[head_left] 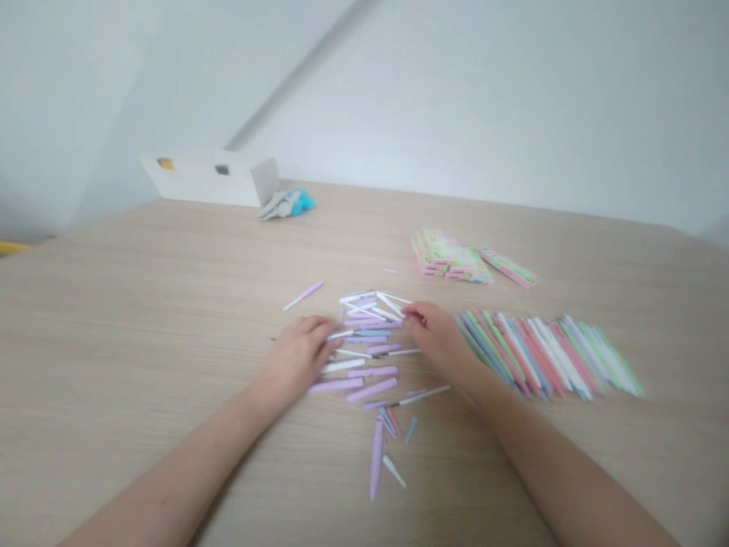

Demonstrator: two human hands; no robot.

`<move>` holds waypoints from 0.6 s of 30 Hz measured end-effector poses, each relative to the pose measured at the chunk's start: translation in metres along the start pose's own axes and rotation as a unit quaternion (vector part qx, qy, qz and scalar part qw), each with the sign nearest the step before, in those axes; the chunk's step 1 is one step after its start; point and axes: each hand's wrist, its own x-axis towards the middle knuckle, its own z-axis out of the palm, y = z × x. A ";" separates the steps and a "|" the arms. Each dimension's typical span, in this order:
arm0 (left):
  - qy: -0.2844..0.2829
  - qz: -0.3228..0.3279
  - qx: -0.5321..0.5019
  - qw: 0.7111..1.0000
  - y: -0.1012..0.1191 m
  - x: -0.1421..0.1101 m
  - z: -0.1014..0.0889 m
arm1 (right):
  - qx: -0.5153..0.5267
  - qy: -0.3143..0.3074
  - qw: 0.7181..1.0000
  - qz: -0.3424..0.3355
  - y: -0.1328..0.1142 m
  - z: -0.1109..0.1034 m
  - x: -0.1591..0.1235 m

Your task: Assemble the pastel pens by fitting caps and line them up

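A loose pile of slim lilac, white and blue pen parts (pixel 373 372) lies between my hands on the table, some with thin, dark-tipped ends. My left hand (pixel 299 353) rests at the pile's left edge, its thumb and fingers closed on the end of a white pen part (pixel 342 334). At the upper right of the pile is my right hand (pixel 438 334), fingertips pinched together beside the ends of white sticks (pixel 390 306); blur hides what is in them. One lilac pen part (pixel 304 295) lies apart, beyond my left hand.
Right of my right arm lies a row of pastel pens (pixel 547 355). Behind stand stacked pink-and-green packets (pixel 447 257) and one separate packet (pixel 509 267). A white box (pixel 205 181) and grey-blue gloves (pixel 288 203) sit at the back left. Nearer me lies a lilac barrel (pixel 377 460).
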 end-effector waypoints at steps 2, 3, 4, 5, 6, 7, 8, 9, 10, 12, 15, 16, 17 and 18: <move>0.011 -0.013 -0.001 1.000 0.000 0.000 -0.001 | -0.005 0.008 1.000 0.002 0.004 -0.001 0.001; 0.013 -0.018 0.000 1.000 0.000 0.000 -0.001 | -0.014 0.009 1.000 -0.001 0.006 -0.001 0.002; 0.013 -0.021 0.000 1.000 0.000 0.000 -0.001 | -0.026 0.006 1.000 -0.006 0.008 -0.001 0.002; 0.010 -0.025 0.002 1.000 0.000 0.000 -0.002 | -0.038 0.000 0.999 -0.014 0.009 0.000 0.002; 0.006 -0.028 0.003 1.000 0.000 0.000 -0.002 | -0.050 -0.010 0.998 -0.024 0.011 0.000 0.002; 0.001 -0.032 0.005 0.999 0.000 0.000 -0.002 | -0.058 -0.021 0.998 -0.034 0.011 0.001 0.002; -0.003 -0.036 0.008 0.999 0.000 0.000 -0.002 | -0.063 -0.033 0.997 -0.043 0.012 0.002 0.001; -0.007 -0.038 0.011 0.999 0.000 0.000 -0.002 | -0.065 -0.044 0.996 -0.052 0.012 0.003 0.001; -0.010 -0.040 0.013 0.999 0.000 0.000 -0.001 | -0.066 -0.054 0.995 -0.061 0.011 0.004 0.000; -0.015 -0.039 0.016 0.999 0.000 0.000 -0.001 | -0.065 -0.065 0.993 -0.078 0.010 0.007 0.000; -0.014 -0.034 0.016 0.999 -0.001 0.000 0.000 | -0.057 -0.071 0.992 -0.087 0.010 0.011 -0.001; -0.013 -0.033 0.015 0.999 -0.001 0.000 0.001 | -0.054 -0.072 0.992 -0.083 0.010 0.012 -0.001; -0.012 -0.032 0.014 0.999 -0.002 0.000 0.001 | -0.052 -0.074 0.993 -0.078 0.010 0.012 -0.001; -0.010 -0.032 0.013 0.999 -0.002 -0.001 0.001 | -0.050 -0.076 0.993 -0.075 0.010 0.013 -0.001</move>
